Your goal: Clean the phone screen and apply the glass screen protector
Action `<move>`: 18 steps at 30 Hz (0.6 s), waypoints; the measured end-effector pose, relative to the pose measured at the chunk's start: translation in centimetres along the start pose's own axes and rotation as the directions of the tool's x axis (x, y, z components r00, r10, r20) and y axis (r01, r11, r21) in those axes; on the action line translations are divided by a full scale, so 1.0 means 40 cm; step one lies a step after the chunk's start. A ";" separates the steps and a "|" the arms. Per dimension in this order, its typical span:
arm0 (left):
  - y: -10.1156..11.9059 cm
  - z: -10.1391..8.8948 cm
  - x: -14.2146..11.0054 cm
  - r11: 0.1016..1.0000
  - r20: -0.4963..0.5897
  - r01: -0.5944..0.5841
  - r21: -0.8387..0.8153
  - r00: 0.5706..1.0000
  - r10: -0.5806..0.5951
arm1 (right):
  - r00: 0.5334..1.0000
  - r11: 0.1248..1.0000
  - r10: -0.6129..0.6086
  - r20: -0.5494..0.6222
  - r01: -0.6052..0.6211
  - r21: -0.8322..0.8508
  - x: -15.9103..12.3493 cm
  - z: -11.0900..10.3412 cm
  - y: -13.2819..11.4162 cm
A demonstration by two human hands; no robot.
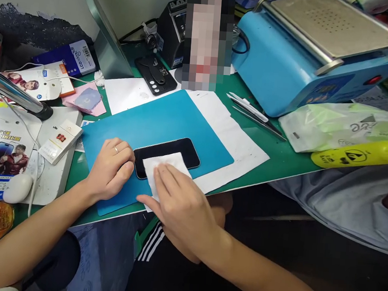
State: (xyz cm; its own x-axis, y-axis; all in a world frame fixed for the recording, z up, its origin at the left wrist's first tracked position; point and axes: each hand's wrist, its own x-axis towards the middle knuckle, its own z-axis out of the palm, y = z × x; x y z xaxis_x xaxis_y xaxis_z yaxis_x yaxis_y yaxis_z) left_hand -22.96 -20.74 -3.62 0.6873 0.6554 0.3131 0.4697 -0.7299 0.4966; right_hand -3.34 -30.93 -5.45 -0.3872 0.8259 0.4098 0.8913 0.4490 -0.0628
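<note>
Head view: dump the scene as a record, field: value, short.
left hand: fingers curled at phone's left end
right hand: fingers pressing white wipe on phone
phone: dark screen up, partly covered by wipe
surface: blue mat
beyond mat: black phone case
right of mat: slim tools, blue machine

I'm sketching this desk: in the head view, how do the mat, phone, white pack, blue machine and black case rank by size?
1. Blue machine
2. Mat
3. Phone
4. White pack and black case: too alike to rank
</note>
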 end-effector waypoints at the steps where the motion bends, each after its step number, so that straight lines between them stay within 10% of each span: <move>1: -0.001 -0.001 0.000 1.000 0.001 0.007 -0.001 1.000 -0.007 | 1.000 1.000 -0.010 0.003 0.010 0.008 0.005 0.002 -0.006; 12: 0.001 0.001 0.000 0.999 0.007 0.033 -0.012 0.999 -0.033 | 0.995 1.000 0.026 0.098 -0.025 -0.019 -0.032 0.010 0.151; 18: -0.004 0.005 -0.001 0.994 -0.063 0.112 -0.016 0.992 -0.112 | 0.976 0.972 0.118 0.184 -0.152 0.181 0.032 0.061 0.071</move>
State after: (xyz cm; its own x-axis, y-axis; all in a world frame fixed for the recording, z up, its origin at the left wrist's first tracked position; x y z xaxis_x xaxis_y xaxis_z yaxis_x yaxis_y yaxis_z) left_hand -22.94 -20.70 -3.86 0.5936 0.7443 0.3060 0.5347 -0.6490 0.5412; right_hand -1.87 -27.75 -7.32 -0.3161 0.9217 0.2247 0.8823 0.3727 -0.2875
